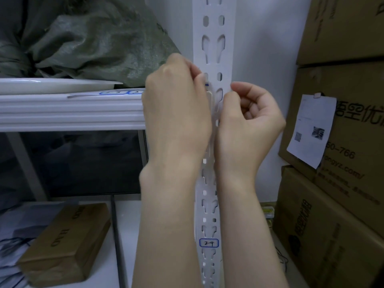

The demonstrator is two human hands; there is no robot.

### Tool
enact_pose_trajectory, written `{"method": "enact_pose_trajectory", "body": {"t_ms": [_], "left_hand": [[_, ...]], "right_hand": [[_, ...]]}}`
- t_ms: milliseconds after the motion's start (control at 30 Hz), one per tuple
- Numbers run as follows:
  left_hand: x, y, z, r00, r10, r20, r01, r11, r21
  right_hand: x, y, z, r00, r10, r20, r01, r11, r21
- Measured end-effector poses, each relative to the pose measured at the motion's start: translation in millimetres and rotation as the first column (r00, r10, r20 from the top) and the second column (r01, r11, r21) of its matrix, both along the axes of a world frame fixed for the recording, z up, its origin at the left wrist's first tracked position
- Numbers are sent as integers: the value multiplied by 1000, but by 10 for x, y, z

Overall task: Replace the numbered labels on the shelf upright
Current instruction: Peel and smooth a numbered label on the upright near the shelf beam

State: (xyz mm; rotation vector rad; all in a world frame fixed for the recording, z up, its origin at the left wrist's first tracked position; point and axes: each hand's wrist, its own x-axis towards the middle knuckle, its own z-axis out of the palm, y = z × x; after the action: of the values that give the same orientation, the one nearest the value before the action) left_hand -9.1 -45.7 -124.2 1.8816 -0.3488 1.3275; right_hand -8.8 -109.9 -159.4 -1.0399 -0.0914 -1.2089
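Head view: white slotted metal shelf upright (213, 48), centre frame.
My left grip (176, 104): pinching a blue-edged white label (206, 85) against it.
My right grip (251, 115): curled; contents unclear.

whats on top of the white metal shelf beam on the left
A grey-green woven sack lies on a white flat panel. The left hand covers the right end of the beam.

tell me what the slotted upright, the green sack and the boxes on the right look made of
Upright: looks like white painted metal, smooth and matt, with cleanly punched slots.
Green sack: probably woven plastic, going by its fine weave pattern and slight sheen.
Boxes: brown cardboard, matt, with printed lettering and creased edges.
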Motion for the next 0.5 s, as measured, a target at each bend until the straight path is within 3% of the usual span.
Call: {"method": "enact_pose_trajectory", "body": {"t_ms": [67, 200, 500], "left_hand": [[-18, 56, 8, 998, -45, 41, 44, 999, 32], [-17, 60, 4, 998, -59, -13, 59, 997, 41], [-52, -49, -6, 998, 43, -56, -41, 999, 30]], "right_hand": [[-10, 8, 3, 1000, -10, -9, 10, 1000, -5], [-17, 13, 22, 1000, -18, -22, 18, 1000, 4], [-13, 21, 22, 1000, -10, -28, 11, 1000, 16]]}}
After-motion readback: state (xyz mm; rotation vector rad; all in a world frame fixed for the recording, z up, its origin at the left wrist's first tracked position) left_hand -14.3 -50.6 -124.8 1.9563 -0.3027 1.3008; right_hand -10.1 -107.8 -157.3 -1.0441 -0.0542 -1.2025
